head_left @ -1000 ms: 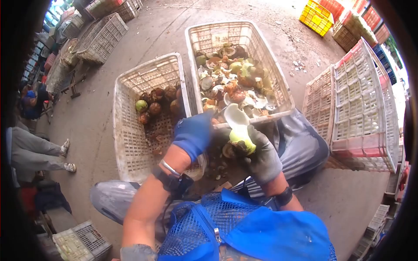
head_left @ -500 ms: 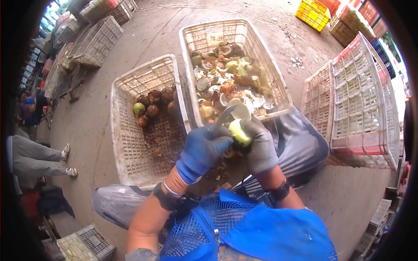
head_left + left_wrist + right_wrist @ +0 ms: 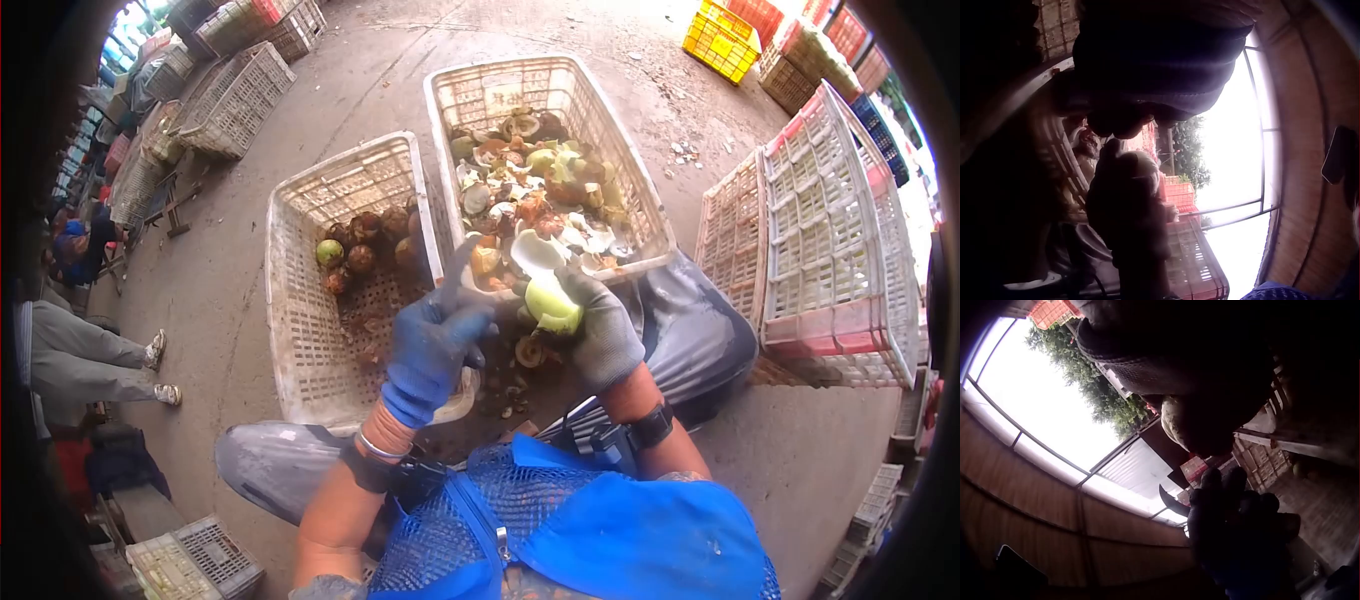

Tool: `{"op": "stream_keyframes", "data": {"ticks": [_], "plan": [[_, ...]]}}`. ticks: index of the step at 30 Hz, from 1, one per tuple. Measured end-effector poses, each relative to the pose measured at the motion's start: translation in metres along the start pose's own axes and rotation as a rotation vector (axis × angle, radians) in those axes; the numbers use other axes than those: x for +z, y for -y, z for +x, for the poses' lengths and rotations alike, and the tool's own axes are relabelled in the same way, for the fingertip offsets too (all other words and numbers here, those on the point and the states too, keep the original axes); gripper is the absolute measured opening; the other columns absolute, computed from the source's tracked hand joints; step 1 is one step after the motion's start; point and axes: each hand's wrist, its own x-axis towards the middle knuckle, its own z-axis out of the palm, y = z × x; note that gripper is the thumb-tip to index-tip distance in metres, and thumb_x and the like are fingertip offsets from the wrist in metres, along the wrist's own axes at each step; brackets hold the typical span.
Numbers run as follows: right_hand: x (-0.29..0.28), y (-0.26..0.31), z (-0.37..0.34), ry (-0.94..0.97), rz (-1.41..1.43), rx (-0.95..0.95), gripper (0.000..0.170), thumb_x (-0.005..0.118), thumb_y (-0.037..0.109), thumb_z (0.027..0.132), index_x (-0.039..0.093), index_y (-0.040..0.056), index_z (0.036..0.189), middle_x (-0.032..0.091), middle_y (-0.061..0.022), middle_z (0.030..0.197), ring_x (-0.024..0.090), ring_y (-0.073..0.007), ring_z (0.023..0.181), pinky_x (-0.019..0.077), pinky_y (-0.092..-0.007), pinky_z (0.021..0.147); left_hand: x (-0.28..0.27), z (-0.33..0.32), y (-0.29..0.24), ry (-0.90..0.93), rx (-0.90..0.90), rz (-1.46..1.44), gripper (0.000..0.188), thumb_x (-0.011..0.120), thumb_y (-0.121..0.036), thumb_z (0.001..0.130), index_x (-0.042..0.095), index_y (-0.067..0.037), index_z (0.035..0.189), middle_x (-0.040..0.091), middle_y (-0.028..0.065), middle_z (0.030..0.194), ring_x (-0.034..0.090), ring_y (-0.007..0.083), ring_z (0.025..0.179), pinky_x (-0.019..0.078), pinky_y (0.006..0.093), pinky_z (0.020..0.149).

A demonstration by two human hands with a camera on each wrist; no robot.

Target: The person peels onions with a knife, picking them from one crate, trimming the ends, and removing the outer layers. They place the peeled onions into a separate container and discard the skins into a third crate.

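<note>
In the head view, the left hand (image 3: 428, 350), in a blue glove, grips a curved knife (image 3: 460, 268), its blade blurred and pointing up, left of the fruit and apart from it. The grey-gloved right hand (image 3: 606, 340) holds a pale green fruit (image 3: 553, 306) over the near edge of the scrap crate. A white curved piece (image 3: 537, 254) shows just above the fruit; whether it is attached, I cannot tell. The right wrist view shows the dark blade (image 3: 1172, 501) beside the left hand (image 3: 1235, 519), and part of the fruit (image 3: 1175, 422) under the right hand.
A crate of peelings (image 3: 652, 215) stands in front of the lap. Left of it, another crate (image 3: 283, 290) holds several brown fruits (image 3: 361, 258) and a green one (image 3: 329, 252). Tall crates (image 3: 822, 240) stand at the right. A person's legs (image 3: 85, 345) show far left.
Half a second ago the left hand and blade were against the fruit; now they are back to the left, away from it. The right hand still holds the fruit, which has tilted.
</note>
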Motion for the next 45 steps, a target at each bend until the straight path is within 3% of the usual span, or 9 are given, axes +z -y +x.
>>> {"op": "stream_keyframes", "data": {"ticks": [7,9,10,17,23,25,31,34,45], "plan": [[0.027,-0.006,-0.008,0.227,0.005,0.019,0.046,0.061,0.012,0.098,0.055,0.0,0.142,0.071,-0.0109,0.12,0.069,-0.0233,0.11,0.0544,-0.0383,0.102,0.007,0.002,-0.006,-0.093,0.155,0.24,0.039,0.076,-0.023,0.096,0.073,-0.006,0.132,0.078,0.0048,0.108,0.07,0.0111,0.093,0.0573,0.0291,0.084],[0.015,-0.007,-0.006,0.271,-0.23,-0.062,0.05,0.064,0.008,0.094,0.054,0.0002,0.143,0.069,-0.0094,0.123,0.066,-0.0197,0.114,0.0518,-0.0335,0.102,0.007,0.006,-0.002,-0.111,0.091,0.217,0.044,0.077,-0.03,0.099,0.071,0.0,0.131,0.073,0.0032,0.09,0.062,0.0086,0.06,0.0515,0.0238,0.055],[0.012,-0.004,-0.009,0.21,-0.66,-0.246,0.058,0.067,0.008,0.09,0.052,-0.0014,0.145,0.068,-0.0082,0.122,0.063,-0.0152,0.115,0.0491,-0.0291,0.101,0.005,0.004,-0.003,-0.117,0.095,0.212,0.044,0.077,-0.03,0.099,0.071,0.0,0.131,0.073,0.0032,0.09,0.062,0.0086,0.06,0.0515,0.0238,0.055],[0.046,0.008,-0.018,0.282,-0.945,-0.287,0.091,0.071,-0.001,0.087,0.03,0.0069,0.169,0.06,-0.0102,0.147,0.066,-0.0163,0.119,0.0545,-0.029,0.099,-0.001,-0.013,-0.014,0.179,-0.143,-0.255,0.058,0.076,-0.031,0.097,0.062,0.003,0.142,0.074,0.0065,0.094,0.069,0.0128,0.066,0.0548,0.0249,0.056],[0.056,0.002,-0.025,0.229,-0.909,-0.486,0.092,0.077,-0.003,0.086,0.035,0.0084,0.167,0.063,-0.012,0.143,0.067,-0.0118,0.11,0.0569,-0.0288,0.093,0.01,-0.016,-0.019,0.028,0.155,-0.344,0.06,0.076,-0.017,0.091,0.059,0.002,0.146,0.075,0.0068,0.103,0.071,0.0124,0.075,0.0586,0.0255,0.066],[0.046,-0.009,-0.023,0.144,-0.743,-0.415,0.093,0.083,0.002,0.085,0.037,0.007,0.166,0.061,-0.0118,0.145,0.067,-0.0109,0.107,0.0559,-0.0277,0.095,0.004,-0.015,-0.012,-0.033,0.172,-0.075,0.052,0.077,-0.015,0.092,0.063,0.004,0.139,0.075,0.0074,0.113,0.07,0.0142,0.099,0.0578,0.0292,0.087],[0.034,-0.034,-0.023,0.042,-1.292,-0.502,0.091,0.087,0.016,0.082,0.043,0.0078,0.162,0.059,-0.0212,0.148,0.058,-0.0289,0.138,0.0479,-0.0407,0.114,0.008,-0.005,0.01,-0.209,0.173,-0.111,0.045,0.078,-0.012,0.091,0.069,0.004,0.132,0.075,0.0063,0.11,0.07,0.0121,0.092,0.0599,0.0268,0.081],[0.029,-0.033,-0.017,0.085,-1.327,-0.629,0.082,0.08,0.009,0.085,0.048,0.0096,0.16,0.06,-0.0206,0.148,0.061,-0.028,0.135,0.0493,-0.0395,0.113,0.007,-0.009,0.013,-0.225,0.285,0.217,0.046,0.08,-0.012,0.09,0.069,0.005,0.132,0.076,0.0062,0.11,0.07,0.0109,0.094,0.0597,0.0271,0.084],[0.012,-0.023,-0.01,0.177,-1.448,-0.812,0.063,0.066,-0.003,0.089,0.06,0.0089,0.15,0.071,-0.0191,0.129,0.074,-0.0295,0.11,0.0582,-0.0398,0.098,0.002,-0.019,0.012,-0.287,0.321,0.249,0.043,0.085,-0.026,0.086,0.074,-0.001,0.119,0.079,0.0101,0.098,0.076,0.0158,0.084,0.0614,0.034,0.075]]}}
